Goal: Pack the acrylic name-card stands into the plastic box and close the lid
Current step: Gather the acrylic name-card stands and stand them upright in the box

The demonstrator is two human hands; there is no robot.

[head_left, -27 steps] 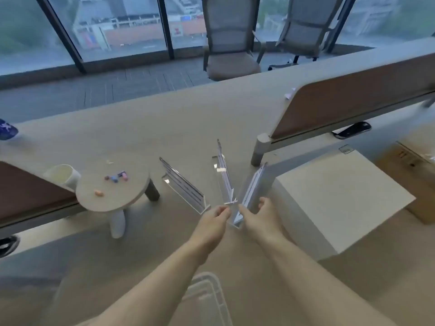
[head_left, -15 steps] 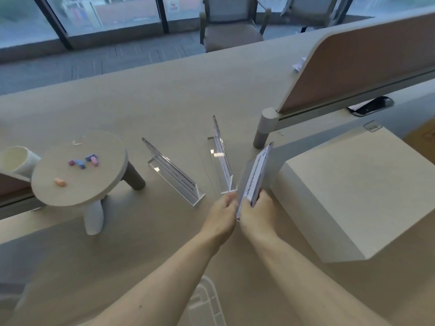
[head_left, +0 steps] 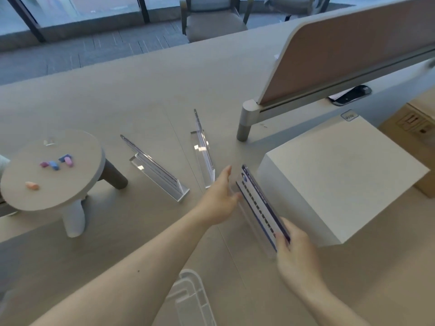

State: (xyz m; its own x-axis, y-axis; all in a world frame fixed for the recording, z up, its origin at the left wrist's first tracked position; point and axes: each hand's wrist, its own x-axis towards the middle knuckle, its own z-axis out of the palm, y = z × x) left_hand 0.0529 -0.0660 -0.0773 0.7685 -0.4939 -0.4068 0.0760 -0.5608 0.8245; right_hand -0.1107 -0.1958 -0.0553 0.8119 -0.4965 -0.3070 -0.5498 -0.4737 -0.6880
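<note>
My right hand (head_left: 296,252) grips the near end of an acrylic name-card stand (head_left: 259,203) with a printed card in it, lifted off the table and tilted. My left hand (head_left: 220,198) is beside its far end, fingers apart, fingertips touching the stand's edge. Two other clear acrylic stands rest on the table: one in the middle (head_left: 203,149) and one to the left (head_left: 155,169). A corner of the clear plastic box (head_left: 193,300) shows at the bottom edge, partly hidden by my left forearm.
A white block-shaped box (head_left: 339,175) sits right of the held stand. A small round stool-like table (head_left: 51,170) with coloured bits is at left. A desk divider (head_left: 341,55) runs at upper right, a cardboard box (head_left: 416,137) at far right.
The right hand has lifted the right-hand stand and pulled it toward me. The left hand has let go of its pinch and opened. The camera has tilted down and moved closer.
</note>
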